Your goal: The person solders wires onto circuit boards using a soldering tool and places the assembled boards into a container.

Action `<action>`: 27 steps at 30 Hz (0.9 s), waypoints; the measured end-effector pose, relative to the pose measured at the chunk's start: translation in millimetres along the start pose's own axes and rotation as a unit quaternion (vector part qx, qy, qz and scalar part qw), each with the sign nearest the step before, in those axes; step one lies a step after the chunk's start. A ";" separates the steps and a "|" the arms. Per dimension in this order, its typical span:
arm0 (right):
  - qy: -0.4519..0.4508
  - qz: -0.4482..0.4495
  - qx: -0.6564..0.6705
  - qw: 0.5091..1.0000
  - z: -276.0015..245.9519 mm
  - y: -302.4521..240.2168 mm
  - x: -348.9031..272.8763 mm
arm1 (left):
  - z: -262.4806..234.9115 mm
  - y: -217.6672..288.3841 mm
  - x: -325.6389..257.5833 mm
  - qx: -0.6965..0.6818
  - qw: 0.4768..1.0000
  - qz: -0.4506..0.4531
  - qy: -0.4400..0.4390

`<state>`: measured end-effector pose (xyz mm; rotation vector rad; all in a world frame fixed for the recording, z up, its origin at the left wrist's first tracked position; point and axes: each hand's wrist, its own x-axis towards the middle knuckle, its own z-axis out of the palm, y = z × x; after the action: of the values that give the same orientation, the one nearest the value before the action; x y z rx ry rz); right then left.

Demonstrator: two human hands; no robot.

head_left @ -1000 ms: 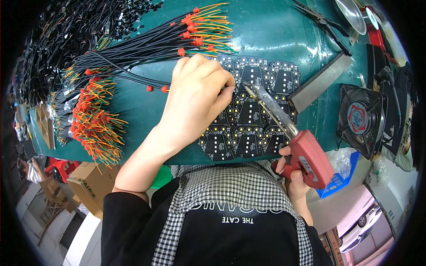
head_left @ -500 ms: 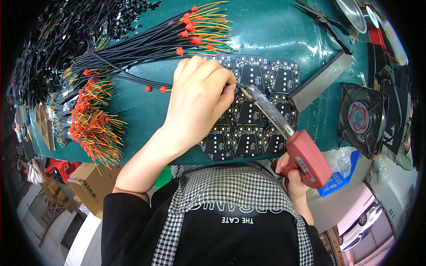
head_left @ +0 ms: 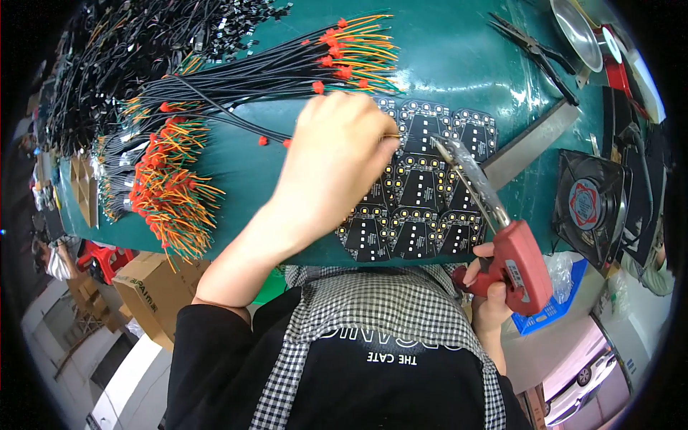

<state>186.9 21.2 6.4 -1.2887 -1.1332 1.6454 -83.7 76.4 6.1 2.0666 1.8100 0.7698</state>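
The left hand (head_left: 337, 161) rests on the black panel (head_left: 416, 193) of small circuit boards, and its fingers (head_left: 376, 147) are pinched on a thin wire (head_left: 393, 136) at the upper part of the panel. The right hand (head_left: 487, 294) is clenched around the red grip of a soldering gun (head_left: 502, 244). The gun's long axis runs from that grip, low and to the right, up and leftward across the panel. Its metal tip (head_left: 441, 143) ends just to the right of the left fingers, near the wire but, as far as I can see, not touching them. So the left hand is the nearer one to the joint.

The panel lies on a green counter (head_left: 459, 64), close to the person's body. Above and left of the fingers lie bundles of black wires (head_left: 236, 79) with orange and red ends. To the right stand a small fan (head_left: 591, 204) and a metal bar (head_left: 534, 143); pliers (head_left: 534, 50) lie further up.
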 end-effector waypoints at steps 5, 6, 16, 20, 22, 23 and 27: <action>0.029 -0.024 -0.005 0.999 0.2 0.8 2.0 | -27.1 -33.0 2.5 0.145 0.987 -0.016 0.061; 0.031 -0.025 -0.007 0.999 0.0 0.6 2.1 | -25.3 -33.5 3.0 0.146 0.987 -0.016 0.061; 0.052 -0.032 -0.008 0.998 -7.4 -2.8 1.2 | 1.8 -9.7 15.1 0.027 0.993 0.105 0.050; 0.048 -0.064 -0.028 0.996 -13.8 -4.4 2.5 | 20.1 10.3 16.2 0.027 0.990 0.138 -0.010; 0.048 -0.057 -0.026 0.997 -16.3 -4.1 -0.6 | 22.5 11.4 18.2 0.058 0.983 0.173 -0.017; 0.037 -0.032 -0.010 0.999 -17.8 -3.8 -2.3 | 23.1 11.3 19.5 0.093 0.974 0.206 -0.021; 0.017 0.008 0.014 1.000 -21.2 -2.0 -4.5 | 24.9 8.2 19.0 0.100 0.969 0.224 -0.011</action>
<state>208.7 21.7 7.5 -1.3065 -1.0781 1.6385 -61.7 96.7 -6.0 2.6542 1.4725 0.6867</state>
